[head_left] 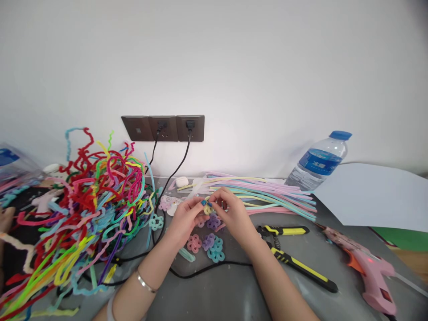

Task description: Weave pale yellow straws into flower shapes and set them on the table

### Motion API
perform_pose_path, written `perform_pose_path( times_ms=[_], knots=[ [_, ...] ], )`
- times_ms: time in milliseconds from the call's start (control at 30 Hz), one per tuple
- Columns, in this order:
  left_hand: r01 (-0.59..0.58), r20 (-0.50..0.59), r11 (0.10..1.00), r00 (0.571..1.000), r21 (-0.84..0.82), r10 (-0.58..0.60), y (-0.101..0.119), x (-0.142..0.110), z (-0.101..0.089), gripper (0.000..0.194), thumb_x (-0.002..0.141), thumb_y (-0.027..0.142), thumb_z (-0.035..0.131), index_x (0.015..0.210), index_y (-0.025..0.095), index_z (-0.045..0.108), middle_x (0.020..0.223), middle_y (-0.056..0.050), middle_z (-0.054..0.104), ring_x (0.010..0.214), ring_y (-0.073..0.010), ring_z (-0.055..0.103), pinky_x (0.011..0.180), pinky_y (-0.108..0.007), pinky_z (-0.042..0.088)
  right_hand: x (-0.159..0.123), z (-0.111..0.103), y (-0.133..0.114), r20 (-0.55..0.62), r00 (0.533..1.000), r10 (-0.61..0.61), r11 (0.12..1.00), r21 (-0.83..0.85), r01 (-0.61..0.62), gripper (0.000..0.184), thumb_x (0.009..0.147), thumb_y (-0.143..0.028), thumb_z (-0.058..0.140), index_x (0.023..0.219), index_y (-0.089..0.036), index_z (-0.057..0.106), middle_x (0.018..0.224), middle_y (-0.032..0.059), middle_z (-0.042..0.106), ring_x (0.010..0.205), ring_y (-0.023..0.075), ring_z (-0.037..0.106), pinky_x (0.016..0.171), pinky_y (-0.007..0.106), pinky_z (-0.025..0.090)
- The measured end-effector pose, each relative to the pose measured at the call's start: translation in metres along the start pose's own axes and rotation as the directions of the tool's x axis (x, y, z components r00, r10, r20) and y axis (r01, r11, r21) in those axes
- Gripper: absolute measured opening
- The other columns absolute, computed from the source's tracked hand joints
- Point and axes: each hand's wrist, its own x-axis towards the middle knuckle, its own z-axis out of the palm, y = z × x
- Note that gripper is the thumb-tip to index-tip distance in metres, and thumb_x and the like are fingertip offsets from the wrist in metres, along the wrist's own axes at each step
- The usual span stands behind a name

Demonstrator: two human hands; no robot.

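Between the fingertips of both hands is a small pale yellow pipe-cleaner flower, partly covered by the fingers. My left hand pinches it from the left, and my right hand pinches it from the right. Just below them on the table lie finished-looking looped flowers: a pink flower, a purple flower and a blue flower. Another purple flower sits right under my fingers. A mint flower lies left of my left hand.
A tangled heap of colourful pipe cleaners fills the left side. Straight pastel pipe cleaners lie behind my right hand. Yellow-black pliers, a pink glue gun, a water bottle and white paper are right. A black cable crosses the table.
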Motion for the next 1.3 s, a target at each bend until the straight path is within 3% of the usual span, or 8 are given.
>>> perform_pose_path(
  times_ms=[167,333,533,733,967,1300],
  knots=[
    [-0.160,0.143,0.934,0.982,0.320,0.119,0.005,-0.001,-0.005,0.022,0.071,0.033,0.072,0.085,0.017,0.066,0.076,-0.002,0.065,0.066,-0.0149,0.062,0.054,-0.022,0.048,0.000,-0.002,0.003,0.045,0.998,0.032,0.998,0.052,-0.034,0.013,0.088,-0.017,0.047,0.086,-0.021,0.059,0.087,0.0042,0.057,0.077,0.0176,0.053,0.065,0.029,0.040],
    [-0.211,0.118,0.887,0.977,0.410,0.178,0.007,-0.002,-0.004,0.011,0.070,0.026,0.068,0.075,0.018,0.063,0.066,0.002,0.060,0.054,-0.0112,0.056,0.050,-0.020,0.042,-0.002,0.001,0.003,0.056,0.998,0.033,0.999,0.036,-0.035,0.010,0.089,-0.019,0.050,0.085,-0.021,0.059,0.084,0.0032,0.057,0.075,0.0173,0.053,0.065,0.028,0.041],
    [-0.208,0.099,0.885,0.978,0.416,0.184,0.004,-0.001,-0.004,0.013,0.069,0.027,0.069,0.075,0.018,0.061,0.062,0.004,0.056,0.048,-0.0088,0.049,0.044,-0.018,0.037,-0.003,0.006,0.001,-0.001,0.999,0.053,0.997,0.053,-0.053,0.010,0.089,-0.021,0.051,0.083,-0.021,0.060,0.083,0.0036,0.060,0.076,0.0182,0.055,0.064,0.029,0.042],
    [-0.120,0.104,0.948,0.990,0.295,0.093,0.000,0.000,-0.006,0.023,0.074,0.039,0.066,0.085,0.018,0.063,0.078,0.000,0.054,0.062,-0.0119,0.053,0.047,-0.021,0.050,-0.002,0.004,-0.003,0.013,0.991,0.137,0.977,0.163,-0.137,0.010,0.087,-0.027,0.054,0.081,-0.022,0.059,0.081,0.0040,0.060,0.077,0.0200,0.057,0.064,0.030,0.045],
    [-0.122,0.117,0.945,0.989,0.303,0.090,-0.007,0.001,-0.008,0.014,0.074,0.031,0.063,0.077,0.019,0.056,0.074,0.003,0.048,0.057,-0.0090,0.048,0.042,-0.017,0.046,-0.003,0.008,-0.003,0.058,0.993,0.107,0.987,0.115,-0.113,0.011,0.089,-0.023,0.050,0.081,-0.021,0.057,0.082,0.0034,0.058,0.076,0.0189,0.055,0.066,0.029,0.043],
    [-0.161,0.089,0.932,0.986,0.325,0.139,-0.010,0.001,-0.006,0.015,0.075,0.032,0.063,0.079,0.018,0.059,0.077,0.002,0.049,0.062,-0.0108,0.052,0.047,-0.021,0.052,-0.006,0.014,-0.002,-0.008,0.996,0.087,0.996,-0.036,-0.087,0.011,0.090,-0.020,0.048,0.080,-0.021,0.053,0.082,0.0032,0.059,0.074,0.0181,0.054,0.066,0.028,0.041]
  ],
)
